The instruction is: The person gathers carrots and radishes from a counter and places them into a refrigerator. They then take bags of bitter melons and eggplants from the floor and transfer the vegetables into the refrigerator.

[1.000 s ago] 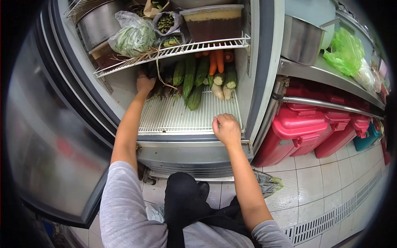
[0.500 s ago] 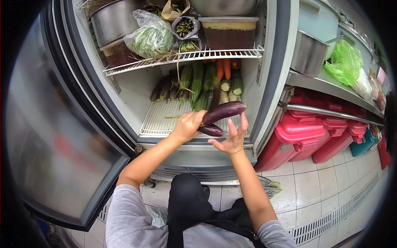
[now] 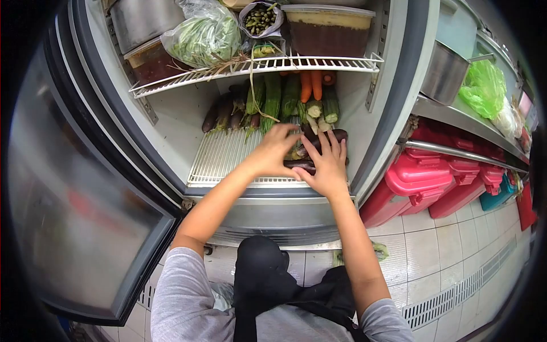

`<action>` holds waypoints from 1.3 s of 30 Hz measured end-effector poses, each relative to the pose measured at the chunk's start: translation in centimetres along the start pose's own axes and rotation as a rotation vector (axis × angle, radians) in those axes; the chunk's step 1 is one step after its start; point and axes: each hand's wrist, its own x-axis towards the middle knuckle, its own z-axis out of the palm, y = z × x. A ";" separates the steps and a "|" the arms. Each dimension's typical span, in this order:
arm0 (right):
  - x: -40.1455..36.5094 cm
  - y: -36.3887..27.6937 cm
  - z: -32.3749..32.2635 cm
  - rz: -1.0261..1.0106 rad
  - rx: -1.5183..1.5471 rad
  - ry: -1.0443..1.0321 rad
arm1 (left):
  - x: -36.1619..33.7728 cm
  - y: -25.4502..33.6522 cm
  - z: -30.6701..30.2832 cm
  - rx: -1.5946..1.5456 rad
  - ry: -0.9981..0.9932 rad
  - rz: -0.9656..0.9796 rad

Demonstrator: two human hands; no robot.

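Two dark purple eggplants lie crosswise at the front right of the fridge's lower wire rack point(image 3: 219, 159); the upper eggplant point(image 3: 341, 135) shows beyond my fingers, and part of the lower eggplant point(image 3: 301, 163) is visible between my hands. My left hand point(image 3: 273, 153) curves at their left ends, thumb and fingers wide apart. Over them rests my right hand point(image 3: 327, 168), fingers spread and touching the upper one. Behind stand more eggplants point(image 3: 222, 117), ridged green gourds point(image 3: 272, 100), carrots point(image 3: 311, 85) and pale-ended vegetables point(image 3: 314, 109).
Above, a wire shelf point(image 3: 268, 66) holds a bagged green vegetable point(image 3: 205, 37), a metal pot point(image 3: 145, 23) and a plastic tub point(image 3: 330, 34). The open fridge door point(image 3: 91, 199) stands left. Red lidded bins point(image 3: 419, 176) sit under a metal counter point(image 3: 456, 117) at right.
The eggplants went from my raised left hand down onto the rack. My left hand loosened and moved right; my right hand moved forward over them.
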 end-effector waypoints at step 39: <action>0.0 0.1 0.8 0.070 0.032 0.114 | 2.5 -24.4 -1.2 0.504 -0.046 -1.141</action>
